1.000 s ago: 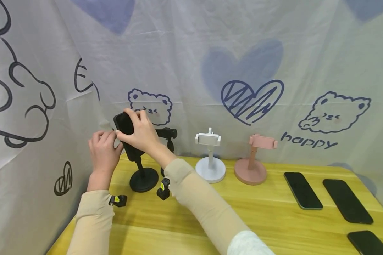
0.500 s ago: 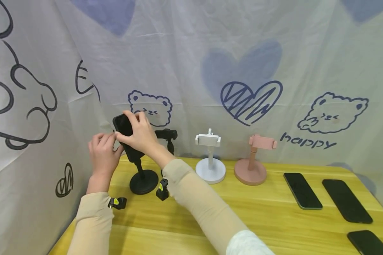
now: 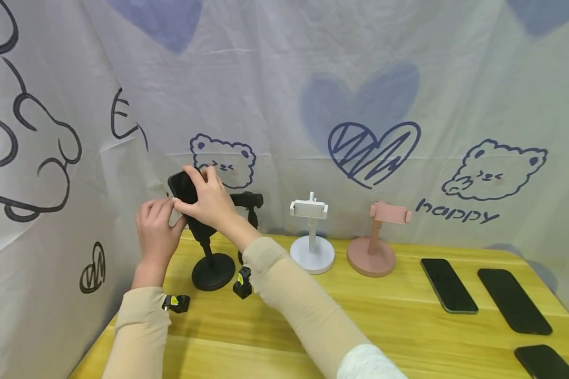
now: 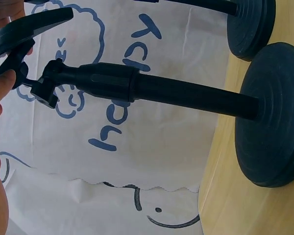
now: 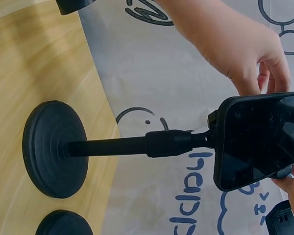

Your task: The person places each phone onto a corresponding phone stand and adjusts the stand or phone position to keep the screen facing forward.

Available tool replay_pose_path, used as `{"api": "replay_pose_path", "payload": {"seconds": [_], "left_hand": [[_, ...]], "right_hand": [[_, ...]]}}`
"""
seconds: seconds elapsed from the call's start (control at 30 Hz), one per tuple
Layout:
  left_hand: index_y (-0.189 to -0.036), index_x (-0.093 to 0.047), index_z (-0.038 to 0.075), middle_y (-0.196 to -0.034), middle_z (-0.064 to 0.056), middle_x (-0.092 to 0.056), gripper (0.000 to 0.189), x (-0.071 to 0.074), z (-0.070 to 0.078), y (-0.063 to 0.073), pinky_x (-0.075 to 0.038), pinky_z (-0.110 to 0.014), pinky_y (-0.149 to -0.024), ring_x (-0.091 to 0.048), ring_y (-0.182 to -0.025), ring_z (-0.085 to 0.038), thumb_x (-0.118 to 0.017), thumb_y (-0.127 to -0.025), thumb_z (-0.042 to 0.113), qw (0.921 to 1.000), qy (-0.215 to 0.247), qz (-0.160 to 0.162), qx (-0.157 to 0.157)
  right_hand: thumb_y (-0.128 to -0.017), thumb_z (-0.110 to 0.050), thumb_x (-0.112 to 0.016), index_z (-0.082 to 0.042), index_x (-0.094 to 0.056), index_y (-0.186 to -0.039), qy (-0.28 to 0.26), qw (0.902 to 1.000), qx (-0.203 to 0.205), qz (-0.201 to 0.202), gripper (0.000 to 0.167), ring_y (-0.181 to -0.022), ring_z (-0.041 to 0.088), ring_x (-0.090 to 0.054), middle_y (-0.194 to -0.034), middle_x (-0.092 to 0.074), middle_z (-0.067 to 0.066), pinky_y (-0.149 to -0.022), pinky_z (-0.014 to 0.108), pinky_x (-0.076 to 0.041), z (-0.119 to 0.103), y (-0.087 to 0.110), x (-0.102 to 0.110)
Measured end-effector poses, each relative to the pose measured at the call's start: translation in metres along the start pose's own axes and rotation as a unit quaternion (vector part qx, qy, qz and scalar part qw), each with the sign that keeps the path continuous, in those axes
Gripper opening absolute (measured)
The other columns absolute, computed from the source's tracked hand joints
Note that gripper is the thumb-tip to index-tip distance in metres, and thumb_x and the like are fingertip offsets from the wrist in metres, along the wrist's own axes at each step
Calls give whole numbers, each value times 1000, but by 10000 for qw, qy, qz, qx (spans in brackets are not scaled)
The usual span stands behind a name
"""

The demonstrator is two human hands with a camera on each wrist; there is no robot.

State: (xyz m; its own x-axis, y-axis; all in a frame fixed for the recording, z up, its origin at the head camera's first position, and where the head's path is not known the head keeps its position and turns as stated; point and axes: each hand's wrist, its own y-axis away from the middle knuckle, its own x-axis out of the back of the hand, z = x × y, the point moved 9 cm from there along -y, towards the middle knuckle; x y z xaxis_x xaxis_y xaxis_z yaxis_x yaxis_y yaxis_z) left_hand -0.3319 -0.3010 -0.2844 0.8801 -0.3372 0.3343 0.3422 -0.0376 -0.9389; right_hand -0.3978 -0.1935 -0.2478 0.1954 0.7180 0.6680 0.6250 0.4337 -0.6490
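Observation:
A black smartphone (image 3: pixel 182 185) sits tilted in the holder of a black phone stand (image 3: pixel 212 272) at the table's left end. My right hand (image 3: pixel 212 201) grips the phone, thumb at its near side and fingers over its far edge. On the other side, my left hand (image 3: pixel 156 232) has its fingers curled at the phone's left edge. In the left wrist view, the left thumb (image 4: pixel 2 84) presses the holder behind the phone, above the stand's pole (image 4: pixel 186 94). The phone's dark screen (image 5: pixel 259 139) faces the right wrist camera.
A second black stand (image 3: pixel 247 200) stands just behind the right forearm. Farther right are a white phone stand (image 3: pixel 312 252) and a pink one (image 3: pixel 372 255). Dark phones, among them one with a pale edge (image 3: pixel 449 286), lie at the table's right. A printed cloth (image 3: pixel 284 105) hangs behind.
Both hands stay at the phone and stand with barely any movement. The left hand has shifted slightly right and down.

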Motion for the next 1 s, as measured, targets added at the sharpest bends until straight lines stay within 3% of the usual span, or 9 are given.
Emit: {"api": "replay_pose_path", "payload": {"seconds": [0.5, 0.67, 1.0], "left_hand": [[-99, -67, -6, -95, -24, -70, 25, 2, 3, -2, -41, -55, -82, -53, -96, -42, -74, -77, 4, 9992, 245, 54, -313], [-99, -67, -7, -91, -24, -70, 30, 6, 5, 0, -42, -54, -85, -54, -94, -42, -78, -73, 5, 9984, 242, 124, -488], [-101, -68, -3, -89, -22, -69, 34, 10, 7, 1, -41, -54, -79, -53, -91, -42, -81, -73, 11, 9967, 129, 364, -716]], "right_hand": [[-86, -50, -66, -25, -37, -146, 119, 9998, -117, -60, 71, -85, 14, -45, -124, -42, 10, -62, 20, -42, 2, -1, 1], [-86, -51, -66, -26, -36, -148, 104, 9996, -227, -166, 72, -92, 15, -46, -128, -41, 10, -65, 21, -44, 5, -1, -1], [-86, -50, -67, -25, -37, -147, 138, 9995, -241, -149, 72, -95, 16, -47, -128, -41, 10, -68, 22, -46, 5, -1, 0]]}}
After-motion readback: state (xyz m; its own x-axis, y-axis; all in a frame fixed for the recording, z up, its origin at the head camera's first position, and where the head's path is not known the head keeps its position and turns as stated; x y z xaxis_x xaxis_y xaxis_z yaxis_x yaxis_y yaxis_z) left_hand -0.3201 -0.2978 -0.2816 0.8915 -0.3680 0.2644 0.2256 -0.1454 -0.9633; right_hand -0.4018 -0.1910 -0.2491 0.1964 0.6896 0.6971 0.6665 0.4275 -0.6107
